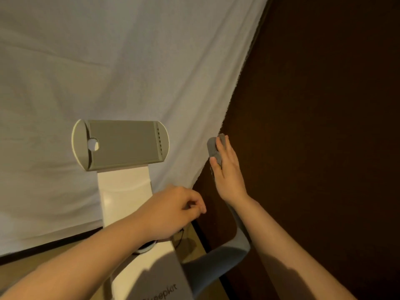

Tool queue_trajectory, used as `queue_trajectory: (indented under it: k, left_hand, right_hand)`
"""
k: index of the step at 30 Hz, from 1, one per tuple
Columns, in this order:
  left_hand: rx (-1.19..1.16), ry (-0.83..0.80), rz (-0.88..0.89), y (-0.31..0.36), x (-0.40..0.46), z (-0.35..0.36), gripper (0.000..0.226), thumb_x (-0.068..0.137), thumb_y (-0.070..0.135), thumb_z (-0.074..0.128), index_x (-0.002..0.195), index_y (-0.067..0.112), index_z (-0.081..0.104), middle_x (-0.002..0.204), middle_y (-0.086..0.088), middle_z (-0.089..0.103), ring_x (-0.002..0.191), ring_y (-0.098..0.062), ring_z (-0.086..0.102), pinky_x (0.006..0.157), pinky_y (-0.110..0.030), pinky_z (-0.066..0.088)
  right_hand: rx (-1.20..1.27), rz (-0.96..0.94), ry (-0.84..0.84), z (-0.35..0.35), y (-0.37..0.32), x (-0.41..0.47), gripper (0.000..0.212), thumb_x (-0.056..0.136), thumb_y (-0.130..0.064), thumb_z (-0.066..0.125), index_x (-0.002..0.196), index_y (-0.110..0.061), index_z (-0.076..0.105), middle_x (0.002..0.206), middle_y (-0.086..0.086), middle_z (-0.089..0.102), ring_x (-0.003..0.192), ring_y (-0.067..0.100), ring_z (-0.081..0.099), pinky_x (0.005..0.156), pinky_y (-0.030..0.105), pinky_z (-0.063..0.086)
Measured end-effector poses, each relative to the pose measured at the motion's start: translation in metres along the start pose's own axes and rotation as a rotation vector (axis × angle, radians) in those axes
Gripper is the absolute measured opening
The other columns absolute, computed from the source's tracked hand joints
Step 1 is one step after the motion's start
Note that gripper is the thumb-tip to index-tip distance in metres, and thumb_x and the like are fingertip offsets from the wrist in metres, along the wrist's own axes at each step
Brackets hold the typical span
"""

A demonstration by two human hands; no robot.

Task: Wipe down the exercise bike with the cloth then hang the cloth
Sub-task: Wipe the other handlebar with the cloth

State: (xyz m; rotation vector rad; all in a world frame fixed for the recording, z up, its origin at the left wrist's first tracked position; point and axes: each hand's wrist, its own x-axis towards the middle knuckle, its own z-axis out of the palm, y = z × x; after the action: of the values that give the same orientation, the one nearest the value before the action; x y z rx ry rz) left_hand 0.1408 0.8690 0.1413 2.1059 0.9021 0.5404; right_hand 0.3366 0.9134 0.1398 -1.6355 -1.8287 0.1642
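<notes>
Nearest you, at the bottom of the view, the white exercise bike frame (pixel 138 213) rises between your forearms, its printed lettering cut off by the lower edge and partly in shadow. Beside it on the right, a grey curved handlebar (pixel 216 263) bends upward behind your right forearm, which hides its middle stretch. Your left hand (pixel 173 208) hangs in front of the white column with its fingers curled inward; they seem to hold nothing, though the fingertips are too blurred to be sure. A dark cable and a round knob lie half hidden under that wrist, hard to make out.

Further up, your right hand (pixel 227 169) lies with straight fingers against the grey handle grip (pixel 214 148), thumb beneath it, palm covering its near end. You cannot tell whether a cloth sits under that palm; none shows clearly.

Left of that, the grey tablet holder (pixel 121 145) tops the column. Behind everything hangs a white sheet (pixel 108 61), meeting a dark brown wall (pixel 313 105) on the right.
</notes>
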Motion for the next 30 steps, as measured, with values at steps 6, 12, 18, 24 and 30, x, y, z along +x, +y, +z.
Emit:
queue_trajectory:
  k: [6,12,18,24,30]
  left_hand:
    - [-0.012,-0.031,-0.026,0.002,0.001,0.0,0.018,0.097,0.03,0.053,0.097,0.036,0.07,0.084,0.016,0.067,0.081,0.001,0.061,0.077,-0.021,0.051]
    - [0.0,-0.027,-0.025,0.003,-0.002,-0.001,0.017,0.096,0.03,0.054,0.097,0.035,0.071,0.083,0.019,0.067,0.081,0.002,0.062,0.081,-0.027,0.053]
    - [0.026,-0.036,-0.014,0.002,0.0,0.001,0.018,0.097,0.03,0.053,0.098,0.035,0.071,0.085,0.021,0.066,0.083,0.003,0.06,0.077,-0.02,0.049]
    - [0.035,-0.037,-0.011,0.0,0.0,0.001,0.017,0.097,0.03,0.053,0.096,0.039,0.069,0.085,0.023,0.065,0.084,0.005,0.06,0.076,-0.017,0.049]
    - [0.03,-0.047,-0.009,0.001,0.002,0.001,0.018,0.097,0.032,0.053,0.1,0.035,0.071,0.09,0.019,0.068,0.084,0.004,0.061,0.078,-0.021,0.051]
  right_hand:
    - [-0.271,-0.147,-0.1,-0.009,0.005,0.051,0.04,0.1,-0.037,0.047,0.139,-0.027,0.049,0.152,-0.004,0.034,0.139,0.016,0.028,0.104,0.023,0.026]
    - [0.185,0.46,0.282,0.003,-0.016,0.045,0.045,0.102,-0.046,0.034,0.131,-0.017,0.053,0.127,0.005,0.057,0.119,0.025,0.053,0.087,0.026,0.037]
    - [-0.348,0.048,0.136,0.016,-0.011,0.042,0.039,0.102,-0.039,0.038,0.139,-0.029,0.046,0.143,-0.004,0.041,0.127,0.02,0.036,0.084,0.03,0.042]
    - [0.044,0.338,0.168,0.008,-0.007,0.037,0.044,0.102,-0.047,0.034,0.138,-0.024,0.045,0.138,0.001,0.051,0.123,0.021,0.049,0.09,0.031,0.041]
    - [-0.44,-0.155,0.135,0.009,0.003,0.057,0.032,0.1,-0.029,0.05,0.127,-0.017,0.06,0.137,0.004,0.054,0.125,0.028,0.045,0.106,0.038,0.035]
